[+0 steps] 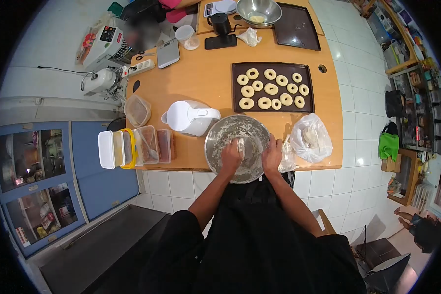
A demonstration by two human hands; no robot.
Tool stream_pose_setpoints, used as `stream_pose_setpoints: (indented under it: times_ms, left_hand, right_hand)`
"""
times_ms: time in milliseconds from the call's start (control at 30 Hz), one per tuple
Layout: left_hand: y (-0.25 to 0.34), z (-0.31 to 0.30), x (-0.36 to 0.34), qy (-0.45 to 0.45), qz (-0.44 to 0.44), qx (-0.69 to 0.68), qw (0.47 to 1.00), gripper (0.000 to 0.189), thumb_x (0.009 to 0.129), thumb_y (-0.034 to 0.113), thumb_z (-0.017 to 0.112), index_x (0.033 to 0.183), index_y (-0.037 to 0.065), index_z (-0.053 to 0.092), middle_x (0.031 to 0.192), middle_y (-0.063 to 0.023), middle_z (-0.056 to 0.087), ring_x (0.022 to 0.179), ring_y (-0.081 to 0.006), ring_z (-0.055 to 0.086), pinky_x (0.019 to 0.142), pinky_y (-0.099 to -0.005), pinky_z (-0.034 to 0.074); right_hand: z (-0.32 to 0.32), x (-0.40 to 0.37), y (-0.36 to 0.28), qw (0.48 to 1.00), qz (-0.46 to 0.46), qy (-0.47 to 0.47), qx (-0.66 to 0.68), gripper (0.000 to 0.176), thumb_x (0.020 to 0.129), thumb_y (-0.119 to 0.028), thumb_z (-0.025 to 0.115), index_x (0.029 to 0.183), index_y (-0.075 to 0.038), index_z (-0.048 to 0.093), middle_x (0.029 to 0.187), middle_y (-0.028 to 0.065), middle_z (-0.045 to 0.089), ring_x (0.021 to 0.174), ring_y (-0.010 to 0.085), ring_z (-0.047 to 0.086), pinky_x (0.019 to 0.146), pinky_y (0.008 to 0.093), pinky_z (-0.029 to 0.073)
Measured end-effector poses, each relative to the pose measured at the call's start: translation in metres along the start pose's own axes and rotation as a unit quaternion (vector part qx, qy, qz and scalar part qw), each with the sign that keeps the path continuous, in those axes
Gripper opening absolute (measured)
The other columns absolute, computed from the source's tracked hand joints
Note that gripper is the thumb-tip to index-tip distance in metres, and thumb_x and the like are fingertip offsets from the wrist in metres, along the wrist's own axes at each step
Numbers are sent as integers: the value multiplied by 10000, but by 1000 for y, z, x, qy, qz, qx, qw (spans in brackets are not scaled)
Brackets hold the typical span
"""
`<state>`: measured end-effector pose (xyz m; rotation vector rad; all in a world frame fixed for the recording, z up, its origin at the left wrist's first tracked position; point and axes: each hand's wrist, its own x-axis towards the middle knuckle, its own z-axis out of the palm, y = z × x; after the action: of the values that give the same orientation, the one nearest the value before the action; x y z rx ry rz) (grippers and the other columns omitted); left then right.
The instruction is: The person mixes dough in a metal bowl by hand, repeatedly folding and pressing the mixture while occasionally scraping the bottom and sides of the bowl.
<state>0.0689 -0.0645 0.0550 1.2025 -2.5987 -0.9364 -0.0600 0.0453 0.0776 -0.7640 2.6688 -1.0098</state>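
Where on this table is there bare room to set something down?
The widest bare patch of table lies between the scale, the doughnut tray and the white jug. A thin strip runs right of the tray. The front edge is crowded: boxes, jug, bowl, bag.

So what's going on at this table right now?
A person stands at the table edge with both hands at a floury metal bowl. The left hand is inside it, at a pale lump of dough; the right hand is at the rim. Behind the bowl, a dark tray holds rows of dough rings.
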Motion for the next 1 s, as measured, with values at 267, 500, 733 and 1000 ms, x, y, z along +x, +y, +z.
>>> stream_pose_setpoints:
  times_ms: [267, 500, 733, 1000]
  left_hand:
    - [-13, 5, -34, -228, 66, 121, 964, 493, 797, 86, 577, 1286, 111, 522, 1110, -239, 592, 964, -403, 614, 782, -482, 520]
    - [-8, -12, -22, -192, 61, 38, 979, 287, 859, 99, 521, 1100, 144, 670, 852, -238, 648, 784, -390, 651, 716, -466, 519]
    - [-25, 3, -21, -107, 33, 54, 992, 491, 757, 70, 626, 1242, 76, 553, 1201, -278, 554, 1038, -409, 583, 848, -472, 494]
    - [11, -15, -28, -238, 23, 157, 958, 469, 753, 138, 643, 1213, 97, 559, 1145, -214, 594, 1043, -353, 603, 811, -451, 525]
  right_hand:
    - [3, -2, 4, 1000, -6, 8, 4, 375, 859, -20, 521, 1229, -82, 511, 967, 180, 470, 828, 409, 555, 684, 487, 463]
    - [5, -2, 4, 1000, -5, 10, 3, 377, 857, -12, 519, 1225, -91, 510, 971, 181, 473, 832, 413, 557, 686, 492, 463]
    - [-1, -1, 0, 1000, 7, 2, 0, 395, 842, -1, 526, 1227, -87, 512, 972, 180, 474, 829, 414, 560, 680, 492, 460]
    - [-1, -1, 3, 1000, 3, -4, -3, 456, 796, 24, 540, 1237, -90, 516, 983, 168, 473, 839, 405, 577, 699, 485, 480]
